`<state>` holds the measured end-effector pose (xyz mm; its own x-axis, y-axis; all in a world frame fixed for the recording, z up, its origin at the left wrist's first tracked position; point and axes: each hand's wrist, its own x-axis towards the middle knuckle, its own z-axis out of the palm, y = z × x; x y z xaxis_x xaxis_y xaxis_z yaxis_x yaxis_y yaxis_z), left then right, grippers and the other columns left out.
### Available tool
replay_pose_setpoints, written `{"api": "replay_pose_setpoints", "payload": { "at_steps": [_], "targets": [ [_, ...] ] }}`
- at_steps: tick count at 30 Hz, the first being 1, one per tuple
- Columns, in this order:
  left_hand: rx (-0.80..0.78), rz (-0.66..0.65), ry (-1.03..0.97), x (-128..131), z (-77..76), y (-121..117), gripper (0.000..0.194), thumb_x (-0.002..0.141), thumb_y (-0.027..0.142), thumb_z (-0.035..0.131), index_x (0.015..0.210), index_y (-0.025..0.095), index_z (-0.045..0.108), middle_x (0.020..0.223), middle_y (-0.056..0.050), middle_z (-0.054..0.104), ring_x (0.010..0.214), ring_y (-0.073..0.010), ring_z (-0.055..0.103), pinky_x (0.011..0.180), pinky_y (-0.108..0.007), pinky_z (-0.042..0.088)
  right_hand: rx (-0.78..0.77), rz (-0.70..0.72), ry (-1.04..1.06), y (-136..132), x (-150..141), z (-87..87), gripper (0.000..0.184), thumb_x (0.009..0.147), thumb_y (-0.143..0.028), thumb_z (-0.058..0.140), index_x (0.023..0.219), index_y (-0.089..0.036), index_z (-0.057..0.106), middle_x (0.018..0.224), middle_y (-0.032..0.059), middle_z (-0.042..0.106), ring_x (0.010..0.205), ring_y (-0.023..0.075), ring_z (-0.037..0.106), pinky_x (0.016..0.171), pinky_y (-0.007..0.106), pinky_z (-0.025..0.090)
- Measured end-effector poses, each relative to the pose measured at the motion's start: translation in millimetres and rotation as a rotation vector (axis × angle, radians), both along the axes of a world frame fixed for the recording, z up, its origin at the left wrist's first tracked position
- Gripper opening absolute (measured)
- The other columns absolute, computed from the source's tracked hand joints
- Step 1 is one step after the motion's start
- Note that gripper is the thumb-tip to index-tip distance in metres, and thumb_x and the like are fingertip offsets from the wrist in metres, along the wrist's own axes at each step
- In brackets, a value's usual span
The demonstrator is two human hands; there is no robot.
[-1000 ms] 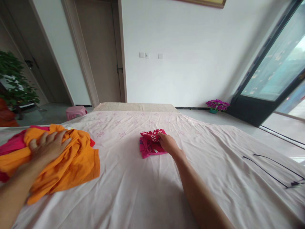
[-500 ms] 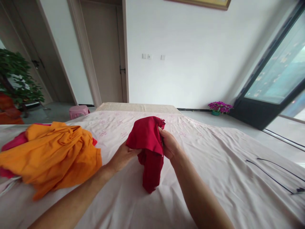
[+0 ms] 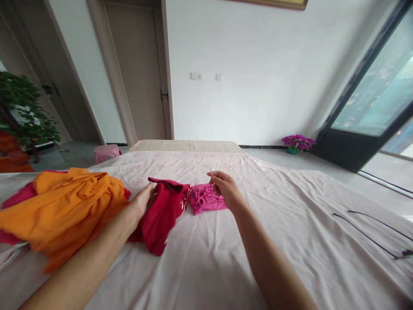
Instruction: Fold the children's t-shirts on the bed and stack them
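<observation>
My left hand [image 3: 142,201] grips the edge of a dark red garment [image 3: 166,211] with white marks along its right side. The thumb is behind the cloth, and part of the garment is hidden by the forearm. To its right lies a small folded pink garment [image 3: 208,200] with drawstring-like loops on top. Over the pink garment's right end, my right hand [image 3: 226,185] hovers with loosely bent fingers apart and nothing in them.
A heap of orange clothing [image 3: 84,211] with pink cloth under it sits at the left. A pale flowered sheet [image 3: 290,241] covers the bed. Eyeglasses [image 3: 371,237] rest at the right. Beyond are a pink stool [image 3: 107,153] and purple flowers [image 3: 298,143].
The red garment has moved left and down in my left hand, uncovering the pink garment. My right hand has let go of the red garment.
</observation>
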<state>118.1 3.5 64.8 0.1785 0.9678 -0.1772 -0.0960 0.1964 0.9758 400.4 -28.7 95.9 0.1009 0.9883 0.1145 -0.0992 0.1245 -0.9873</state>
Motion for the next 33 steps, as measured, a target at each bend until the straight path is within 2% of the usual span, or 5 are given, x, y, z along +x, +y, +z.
{"api": "replay_pose_setpoints", "payload": {
  "at_steps": [4,9,19,25,33],
  "targets": [
    [-0.206,-0.022,-0.043,7.5,-19.2,-6.2,0.030,0.073,0.042,0.073,0.093,0.019,0.067,0.076,-0.006,0.075,0.074,-0.0240,0.072,0.074,-0.037,0.058,-0.016,0.259,-0.356,1.0,-15.7,-18.0,0.017,0.077,-0.027,0.065,0.089,-0.017,0.069,0.068,-0.0018,0.065,0.058,0.0096,0.058,0.053,0.019,0.042],
    [-0.053,0.008,-0.084,12.6,-7.8,-26.4,0.045,0.073,0.025,0.073,0.117,0.021,0.065,0.088,-0.003,0.077,0.078,-0.0201,0.073,0.072,-0.029,0.057,0.152,0.264,-0.719,-2.4,-25.2,-24.0,0.030,0.075,-0.015,0.063,0.102,-0.024,0.072,0.094,0.0001,0.072,0.084,0.0159,0.065,0.072,0.025,0.049],
    [0.049,-0.242,-0.157,30.3,21.5,-44.4,0.053,0.078,0.035,0.075,0.128,0.024,0.063,0.129,-0.007,0.067,0.114,-0.0237,0.066,0.095,-0.030,0.053,0.018,0.191,-0.367,-2.3,-34.8,-23.4,0.011,0.086,-0.028,0.057,0.081,-0.019,0.060,0.065,-0.0020,0.062,0.055,0.0108,0.059,0.049,0.019,0.044],
    [0.146,-0.373,-0.126,43.1,23.9,-62.4,0.048,0.083,0.047,0.068,0.123,0.021,0.068,0.129,-0.009,0.067,0.121,-0.0287,0.061,0.105,-0.038,0.046,-0.142,0.434,-0.163,-14.9,-40.0,-8.9,0.030,0.082,-0.048,0.066,0.086,-0.020,0.058,0.063,-0.0018,0.063,0.050,0.0115,0.059,0.043,0.019,0.042],
    [0.216,0.308,-0.247,0.9,35.8,-27.0,0.048,0.068,0.034,0.081,0.112,0.019,0.071,0.112,-0.004,0.075,0.101,-0.0206,0.069,0.087,-0.028,0.055,0.128,0.106,0.112,-10.6,-15.9,8.4,0.019,0.066,-0.029,0.071,0.077,-0.021,0.058,0.059,-0.0056,0.056,0.049,0.0083,0.048,0.049,0.020,0.039]
  ]
}}
